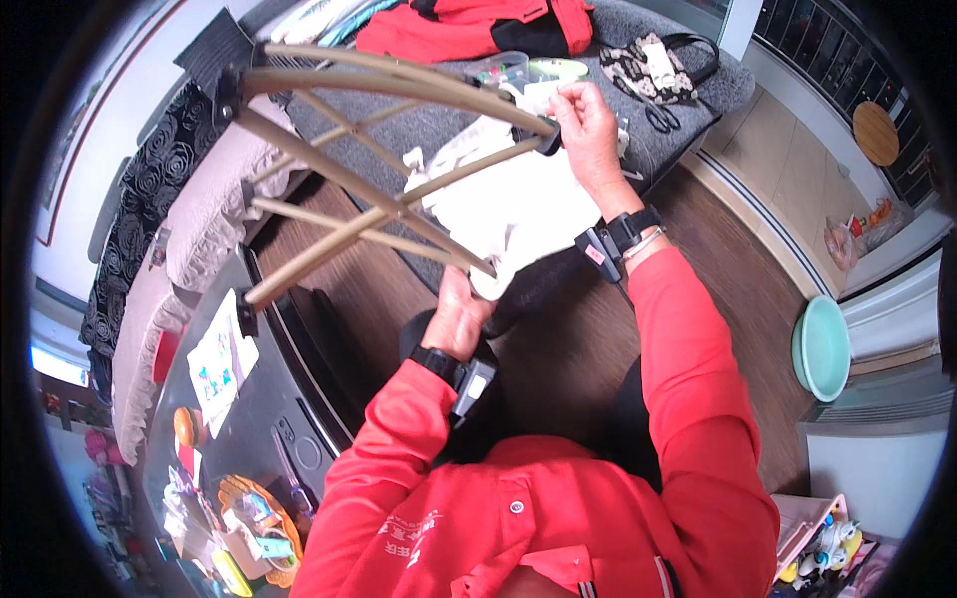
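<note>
A folding frame of beige tubes (344,177) with black end caps is held up tilted in front of me, its legs crossing. White cloth (518,214) spreads over the side of the frame nearest my hands. At the cloth's lower corner, where a tube end meets it, my left hand (461,314) is closed; its fingertips are partly hidden. My right hand (590,135) pinches the cloth's upper edge beside a black end cap. Both wrists wear black straps with small devices.
Behind the frame, a grey bench (733,85) bears a red jacket (478,28), scissors (661,118) and a patterned bag (648,70). To the left stands a dark table (269,384) with papers and an orange basket (239,488). A mint basin (822,349) is at the right.
</note>
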`<state>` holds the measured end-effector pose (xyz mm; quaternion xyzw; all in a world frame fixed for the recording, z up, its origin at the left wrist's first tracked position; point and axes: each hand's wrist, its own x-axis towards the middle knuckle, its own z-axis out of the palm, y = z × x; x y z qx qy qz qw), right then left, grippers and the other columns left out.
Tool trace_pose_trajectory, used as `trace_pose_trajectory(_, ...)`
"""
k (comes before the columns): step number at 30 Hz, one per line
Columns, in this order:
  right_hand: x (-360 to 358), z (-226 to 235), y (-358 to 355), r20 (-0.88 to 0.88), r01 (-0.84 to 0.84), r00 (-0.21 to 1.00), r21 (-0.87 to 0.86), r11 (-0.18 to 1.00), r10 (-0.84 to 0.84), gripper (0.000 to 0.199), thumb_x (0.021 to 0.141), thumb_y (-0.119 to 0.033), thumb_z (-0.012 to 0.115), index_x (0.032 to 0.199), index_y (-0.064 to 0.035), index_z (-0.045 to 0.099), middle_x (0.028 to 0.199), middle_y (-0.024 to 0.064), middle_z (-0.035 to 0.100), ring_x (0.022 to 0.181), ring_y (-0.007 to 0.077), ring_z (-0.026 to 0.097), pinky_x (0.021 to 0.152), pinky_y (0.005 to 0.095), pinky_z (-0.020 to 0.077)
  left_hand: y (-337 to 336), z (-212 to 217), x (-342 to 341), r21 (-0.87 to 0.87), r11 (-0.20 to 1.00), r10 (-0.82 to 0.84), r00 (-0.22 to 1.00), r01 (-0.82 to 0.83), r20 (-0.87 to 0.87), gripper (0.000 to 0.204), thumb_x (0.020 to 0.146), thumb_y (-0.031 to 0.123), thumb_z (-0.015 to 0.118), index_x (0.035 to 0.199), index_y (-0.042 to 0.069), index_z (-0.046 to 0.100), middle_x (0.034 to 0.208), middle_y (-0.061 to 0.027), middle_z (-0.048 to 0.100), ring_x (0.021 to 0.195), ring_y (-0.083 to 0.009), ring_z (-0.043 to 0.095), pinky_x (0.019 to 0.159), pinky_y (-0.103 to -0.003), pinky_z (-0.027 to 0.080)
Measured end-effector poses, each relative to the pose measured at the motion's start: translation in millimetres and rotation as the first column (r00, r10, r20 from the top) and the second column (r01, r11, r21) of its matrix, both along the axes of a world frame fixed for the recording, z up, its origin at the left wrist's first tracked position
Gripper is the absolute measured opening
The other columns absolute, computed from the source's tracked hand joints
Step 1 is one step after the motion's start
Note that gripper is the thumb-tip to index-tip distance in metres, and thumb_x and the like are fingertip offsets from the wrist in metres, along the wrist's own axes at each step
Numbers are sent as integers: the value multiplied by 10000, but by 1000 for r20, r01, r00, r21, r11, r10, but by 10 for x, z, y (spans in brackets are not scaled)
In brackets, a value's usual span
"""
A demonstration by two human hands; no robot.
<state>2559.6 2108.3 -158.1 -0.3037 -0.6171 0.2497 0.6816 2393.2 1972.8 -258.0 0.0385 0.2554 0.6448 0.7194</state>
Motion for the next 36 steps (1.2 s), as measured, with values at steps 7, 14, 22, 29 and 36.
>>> trace_pose_trajectory(7, 346, -39, -391, -102, -64, 994, -193, 979, 45, 97, 872, -107, 588, 919, -31, 550, 797, 41, 636, 730, 99, 621, 594, 211, 482, -58, -107, -56, -67, 991, -92, 961, 113, 262, 389, 907, 304, 510, 1152, 5, 553, 1082, -150, 625, 995, -287, 613, 850, -427, 518)
trace_pose_trajectory(14, 870, -284, -1121, 65, 97, 995, -435, 895, -76, 133, 845, -151, 647, 903, -42, 598, 760, -25, 599, 626, 30, 520, 523, 162, 386, -111, -191, -106, -162, 980, -94, 987, 115, 132, 429, 923, 331, 486, 1197, 0, 493, 1124, -156, 589, 1002, -296, 600, 851, -440, 516)
trace_pose_trajectory(22, 696, -557, -1354, 504, 189, 860, -453, 871, 76, 120, 768, -116, 677, 853, -46, 629, 755, 71, 624, 656, 156, 588, 627, 286, 475, -135, -126, -67, -200, 971, -93, 980, 128, 175, 440, 910, 347, 513, 1183, 2, 511, 1112, -142, 604, 999, -282, 607, 856, -414, 519)
trace_pose_trajectory(29, 318, -804, -1212, 819, 275, 563, -61, 959, -110, 37, 772, -91, 631, 807, -96, 642, 833, 80, 586, 794, 260, 597, 687, 342, 483, -155, -141, -61, -157, 980, -97, 984, 121, 151, 449, 902, 345, 527, 1168, -16, 516, 1128, -152, 593, 1015, -278, 599, 892, -399, 500)
trace_pose_trajectory(36, 167, -931, -1076, 923, 258, 338, 95, 961, -182, 42, 729, -156, 656, 752, -121, 654, 788, 51, 570, 839, 251, 567, 711, 374, 473, -164, -149, -58, -186, 979, -81, 997, 82, 13, 421, 913, 330, 507, 1172, -2, 504, 1102, -146, 597, 1006, -281, 600, 867, -402, 513)
